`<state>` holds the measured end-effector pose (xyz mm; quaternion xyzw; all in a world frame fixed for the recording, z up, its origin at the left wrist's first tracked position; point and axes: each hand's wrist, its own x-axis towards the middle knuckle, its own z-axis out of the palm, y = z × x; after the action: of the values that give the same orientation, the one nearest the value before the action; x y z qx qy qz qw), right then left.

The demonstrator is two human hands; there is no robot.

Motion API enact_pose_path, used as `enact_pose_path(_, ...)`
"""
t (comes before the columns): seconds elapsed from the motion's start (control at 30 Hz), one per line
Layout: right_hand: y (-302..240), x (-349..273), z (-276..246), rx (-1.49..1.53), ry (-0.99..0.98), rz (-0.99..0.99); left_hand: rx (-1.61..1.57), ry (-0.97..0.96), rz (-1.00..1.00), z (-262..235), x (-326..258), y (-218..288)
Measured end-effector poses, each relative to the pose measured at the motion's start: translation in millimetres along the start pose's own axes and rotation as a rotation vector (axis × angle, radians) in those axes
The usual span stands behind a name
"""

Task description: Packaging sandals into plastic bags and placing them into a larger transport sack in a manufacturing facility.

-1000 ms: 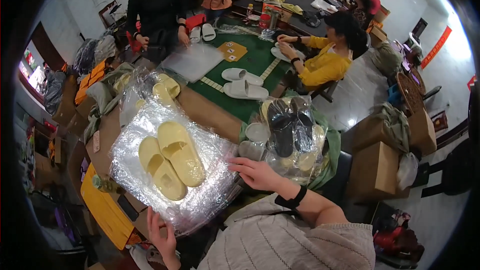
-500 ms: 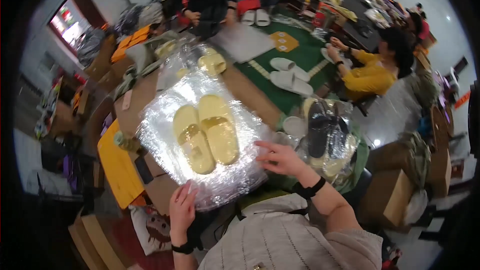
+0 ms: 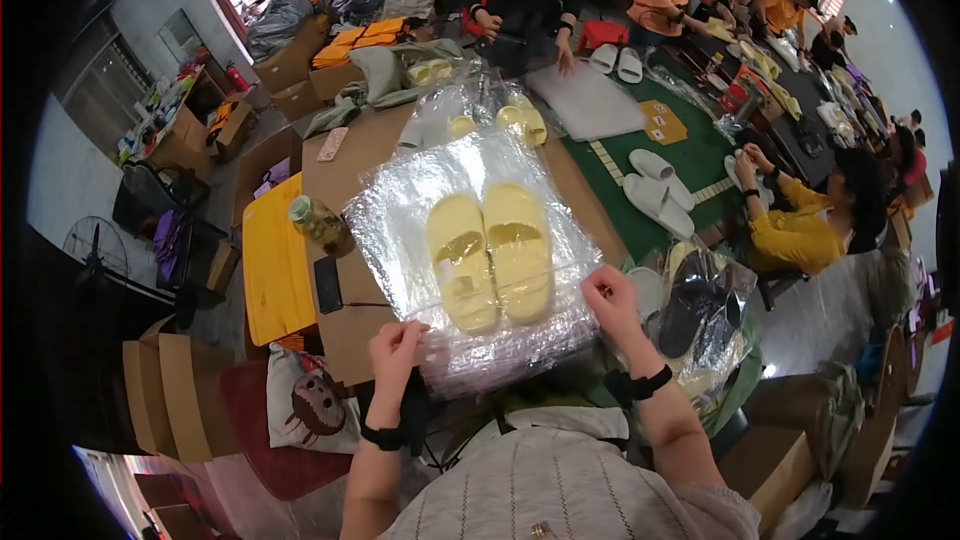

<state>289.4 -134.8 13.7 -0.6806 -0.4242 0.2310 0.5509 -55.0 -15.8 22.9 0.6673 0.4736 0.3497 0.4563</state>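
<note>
A pair of pale yellow slippers (image 3: 493,265) lies side by side on a stack of shiny clear plastic bags (image 3: 400,210), toes away from me. A creased edge of clear plastic crosses over the slippers near their heels. At the near left corner of the stack, my left hand (image 3: 398,348) is closed, pinching the plastic edge. My right hand (image 3: 614,302) pinches the plastic at the right side, fingers curled together. The film between both hands looks stretched across. Both wrists wear black bands.
On the cardboard-covered table are a jar (image 3: 318,223), a dark phone (image 3: 327,285) and bagged yellow slippers (image 3: 521,120). Bagged dark slippers (image 3: 690,305) sit at my right. White slippers (image 3: 657,202) rest on the green table; co-workers (image 3: 800,225) sit and stand around it.
My head view has shifted, so the scene sits farther right and lower. My right hand went from spread fingers to a pinch; my left hand now pinches the plastic, drawn across the slippers.
</note>
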Motion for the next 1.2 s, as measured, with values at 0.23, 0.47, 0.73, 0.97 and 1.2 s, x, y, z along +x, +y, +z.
enact_pose_path(0.23, 15.1, 8.4, 14.4, -0.385, 0.106, 0.101, 0.595, 0.36, 0.26, 30.0, 9.5, 25.0)
enact_pose_path(0.47, -10.9, 4.1, 14.3, -0.465, 0.141, -0.061, 0.774, -0.09, 0.672, 45.0, -9.4, 61.1)
enact_pose_path(0.73, -56.6, -11.3, 22.9, -0.596, 0.187, -0.594, 0.921, -0.219, 0.476, 66.4, -2.1, 18.6)
enact_pose_path(0.97, -37.0, -22.4, 55.5, -0.462, -0.295, -0.612, 0.931, -0.232, 0.464, 70.5, 1.9, 13.3)
enact_pose_path(1.2, -25.1, 13.5, 58.7, -0.195, -0.188, 0.005, 0.851, -0.234, 0.474, 73.1, 5.8, 4.6)
